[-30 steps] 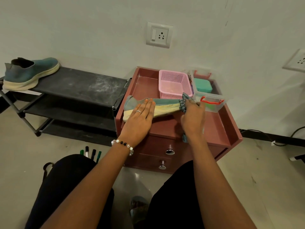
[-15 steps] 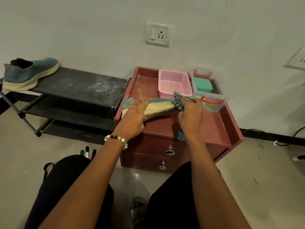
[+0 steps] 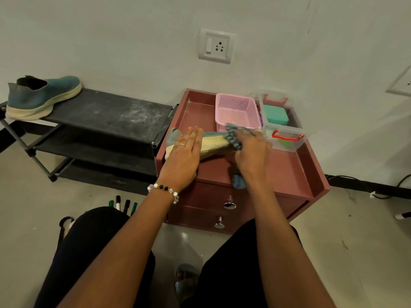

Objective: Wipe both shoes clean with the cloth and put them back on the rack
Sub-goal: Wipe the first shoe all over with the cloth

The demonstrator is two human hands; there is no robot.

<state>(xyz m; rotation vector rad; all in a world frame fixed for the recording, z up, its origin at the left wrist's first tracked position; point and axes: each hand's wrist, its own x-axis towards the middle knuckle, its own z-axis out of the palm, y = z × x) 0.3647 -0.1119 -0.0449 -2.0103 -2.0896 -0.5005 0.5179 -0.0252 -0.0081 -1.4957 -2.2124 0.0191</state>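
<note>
The left hand [image 3: 185,156] has gone flat again, fingers straight, pressing the shoe [image 3: 213,144] down on the red cabinet [image 3: 289,172], while the right hand [image 3: 251,152] grips the cloth [image 3: 233,138] and rubs the sole, so wiping goes on.

A reddish-brown drawer cabinet [image 3: 289,172] stands against the white wall, with two round metal knobs [image 3: 230,204] on its front. On its top, at the far side, sits a pink mesh basket [image 3: 238,112]; just right of it is a clear plastic box [image 3: 287,138] with red handles, holding a teal case [image 3: 277,116]. A wall socket [image 3: 216,46] is mounted above. Several markers [image 3: 121,205] lie on the floor, near left.
</note>
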